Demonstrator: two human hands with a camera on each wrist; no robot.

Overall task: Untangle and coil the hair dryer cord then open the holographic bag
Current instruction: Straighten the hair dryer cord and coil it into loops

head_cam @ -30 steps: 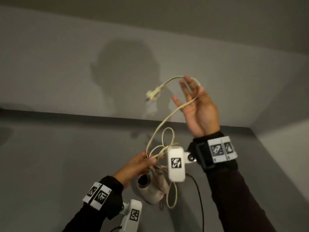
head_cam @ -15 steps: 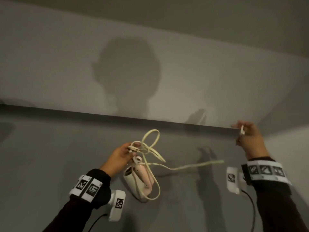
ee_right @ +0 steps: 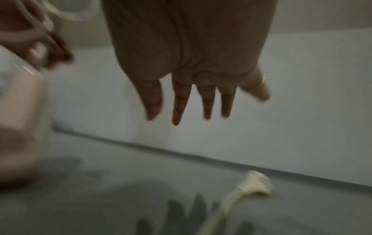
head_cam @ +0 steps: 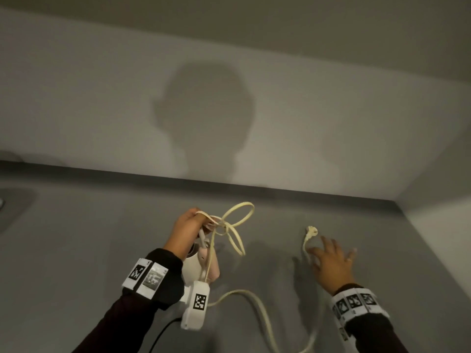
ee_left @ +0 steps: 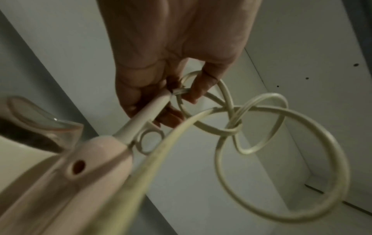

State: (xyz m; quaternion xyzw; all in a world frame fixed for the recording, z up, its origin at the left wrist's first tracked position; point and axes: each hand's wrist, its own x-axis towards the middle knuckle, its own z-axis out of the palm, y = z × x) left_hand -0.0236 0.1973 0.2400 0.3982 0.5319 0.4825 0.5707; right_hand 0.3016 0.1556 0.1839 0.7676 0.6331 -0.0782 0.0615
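Now the plug (head_cam: 311, 230) lies dropped on the desk (head_cam: 76, 250); the right hand (head_cam: 331, 263) hovers spread and empty, the left hand (head_cam: 187, 229) still pinches the knotted cord (head_cam: 238, 215), so untangling remains.

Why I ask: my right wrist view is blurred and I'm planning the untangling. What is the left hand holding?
Observer: The left hand pinches the cord right where it leaves the hair dryer.
Operator: Is it knotted?
Observer: Yes. The left wrist view shows loops crossing in a knot just beyond that grip.
Operator: Where does the slack run?
Observer: In the head view it curves along the grey surface toward the near edge, then up to the plug by the open right hand.
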